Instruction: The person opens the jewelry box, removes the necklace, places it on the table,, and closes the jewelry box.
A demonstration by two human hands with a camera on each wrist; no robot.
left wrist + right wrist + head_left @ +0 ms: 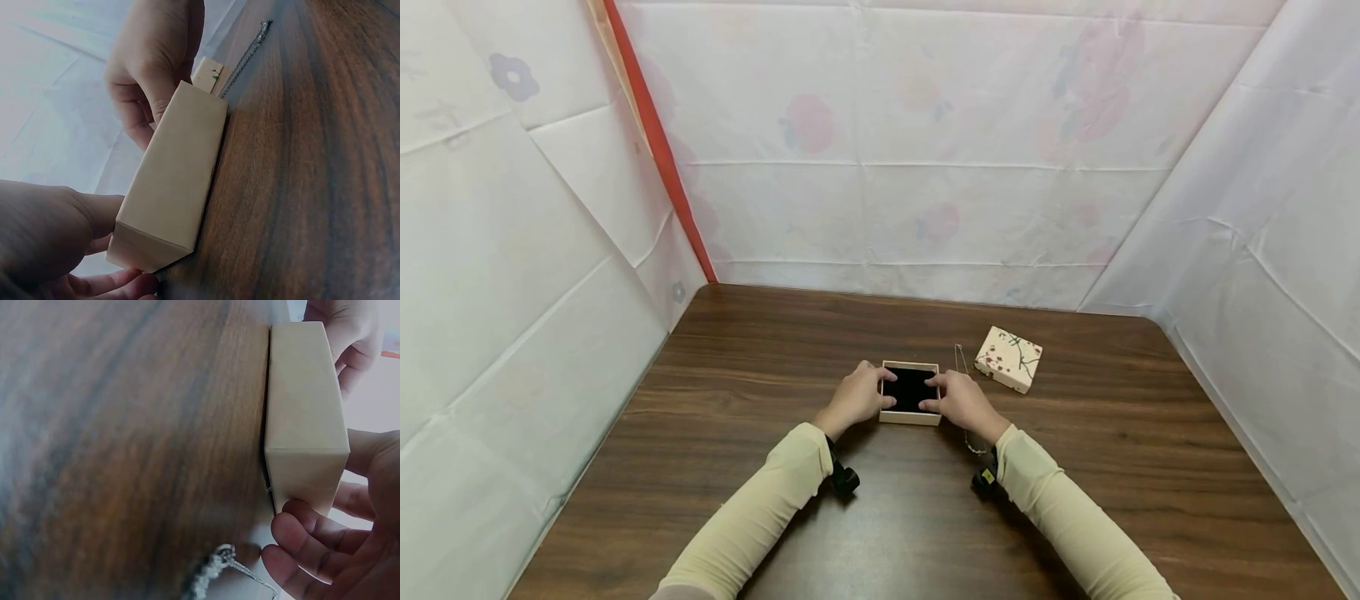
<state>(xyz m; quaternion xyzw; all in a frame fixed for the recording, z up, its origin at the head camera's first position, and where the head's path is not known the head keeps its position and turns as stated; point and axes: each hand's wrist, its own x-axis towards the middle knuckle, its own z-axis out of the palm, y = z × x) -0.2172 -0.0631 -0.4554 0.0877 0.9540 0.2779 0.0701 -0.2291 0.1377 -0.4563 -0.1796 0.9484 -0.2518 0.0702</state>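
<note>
A small cream cardboard box [910,419] sits on the table with its top uncovered and a black pad [912,385] inside. My left hand [855,397] grips its left wall, thumb and a finger over the rim and other fingers against the outside. On the opposite wall, my right hand [964,402] holds the box likewise, with fingertips [294,531] touching the outer side. A thin silver chain [958,354] lies to the right of the box, partly hidden beneath the right hand; its thicker beaded-looking end [209,575] is near that hand's fingers.
A cream box lid [1009,360] with a printed branch and red blossoms lies behind and right of the right hand. The brown wood-grain table [760,350] is bordered by white patterned sheets [865,217] at the back and both sides.
</note>
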